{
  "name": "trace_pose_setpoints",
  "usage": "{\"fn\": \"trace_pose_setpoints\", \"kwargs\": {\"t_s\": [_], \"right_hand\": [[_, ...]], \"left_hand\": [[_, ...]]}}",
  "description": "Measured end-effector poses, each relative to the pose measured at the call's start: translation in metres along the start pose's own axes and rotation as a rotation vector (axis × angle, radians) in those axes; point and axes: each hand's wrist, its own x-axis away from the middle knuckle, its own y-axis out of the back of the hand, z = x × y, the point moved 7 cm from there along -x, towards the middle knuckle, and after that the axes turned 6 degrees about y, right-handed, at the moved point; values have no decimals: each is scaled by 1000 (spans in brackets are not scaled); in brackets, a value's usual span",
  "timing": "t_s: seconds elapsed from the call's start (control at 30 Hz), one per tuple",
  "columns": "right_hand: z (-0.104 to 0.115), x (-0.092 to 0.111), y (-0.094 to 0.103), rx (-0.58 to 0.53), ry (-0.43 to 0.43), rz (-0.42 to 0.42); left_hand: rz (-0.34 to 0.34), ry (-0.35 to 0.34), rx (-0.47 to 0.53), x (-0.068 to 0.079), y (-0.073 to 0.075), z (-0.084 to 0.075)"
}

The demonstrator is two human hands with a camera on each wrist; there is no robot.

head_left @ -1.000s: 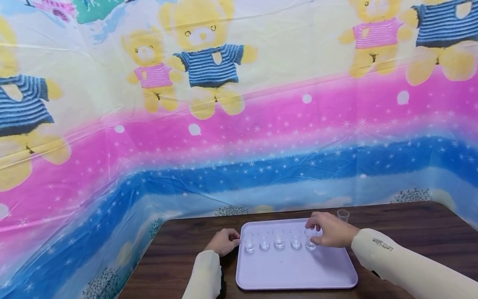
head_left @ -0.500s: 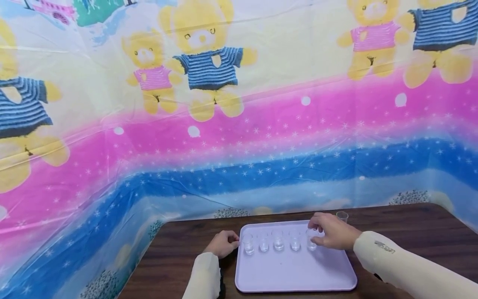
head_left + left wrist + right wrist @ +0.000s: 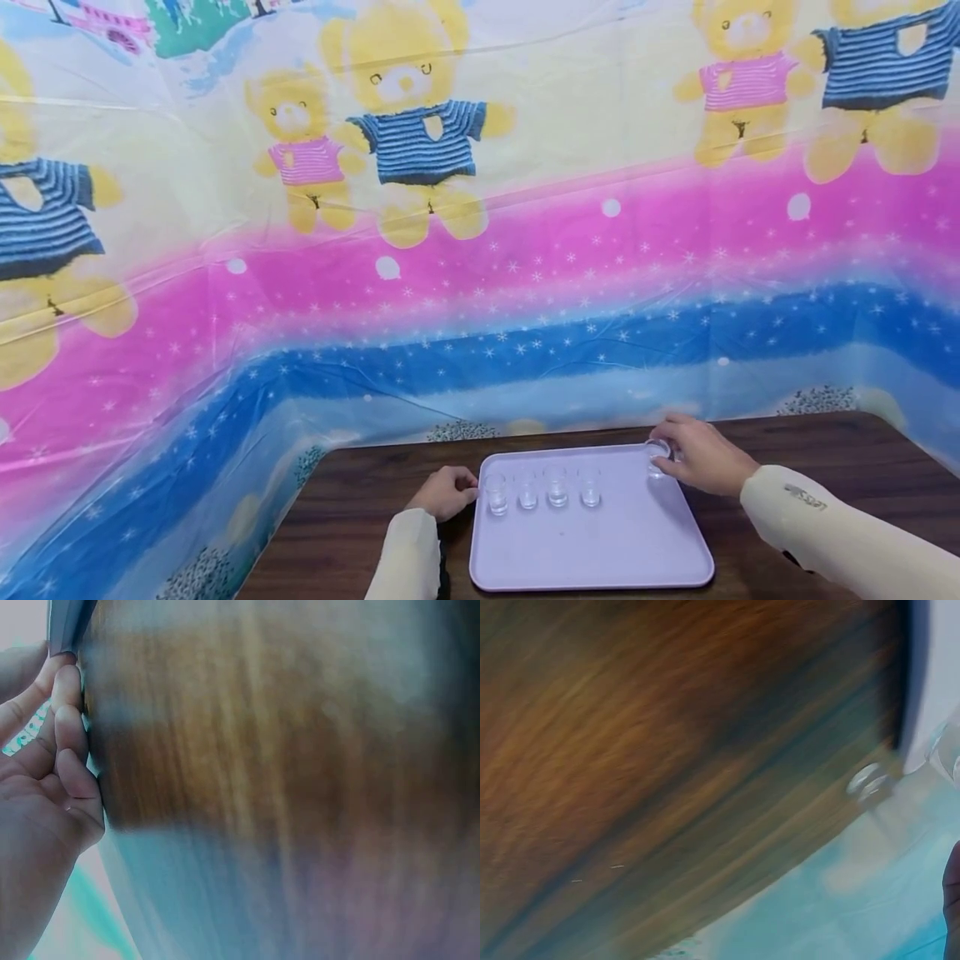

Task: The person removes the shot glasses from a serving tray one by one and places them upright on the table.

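Note:
Near the back right corner of a pale lilac tray (image 3: 592,550), my right hand (image 3: 705,454) grips a clear shot glass (image 3: 657,460) between thumb and fingers. That glass (image 3: 949,756) also shows at the right edge of the right wrist view, above the tray. Several similar clear shot glasses (image 3: 557,487) stand upright in a row across the tray's back left part. My left hand (image 3: 444,492) pinches the tray's left rim; in the left wrist view its fingertips meet the tray edge (image 3: 69,626), with the other fingers curled below.
Another shot glass (image 3: 870,782) stands on the dark wood table (image 3: 360,517) just beyond the tray's corner, hidden behind my right hand in the head view. A cloth printed with bears (image 3: 427,133) hangs behind the table's back edge.
My right hand has carried its shot glass from the right end of the row back and to the right, toward the tray's corner. The left hand stays at the rim.

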Motion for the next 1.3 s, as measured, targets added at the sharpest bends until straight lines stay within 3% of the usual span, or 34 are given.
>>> {"fn": "trace_pose_setpoints", "kwargs": {"t_s": [0.2, 0.37, 0.93, 1.13, 1.3], "right_hand": [[-35, 17, 5, -10, -106, -11], [-46, 23, 5, 12, -120, -25], [-51, 24, 2, 21, -181, -1], [-37, 18, 8, 8, -128, -48], [-19, 9, 5, -28, -85, -31]], "left_hand": [[-2, 6, 5, 0, -1, 2], [-6, -1, -5, 1, 0, 1], [0, -6, 7, 2, 0, 0], [-3, -5, 6, 1, -1, 1], [-6, 0, 5, 0, -1, 2]]}}
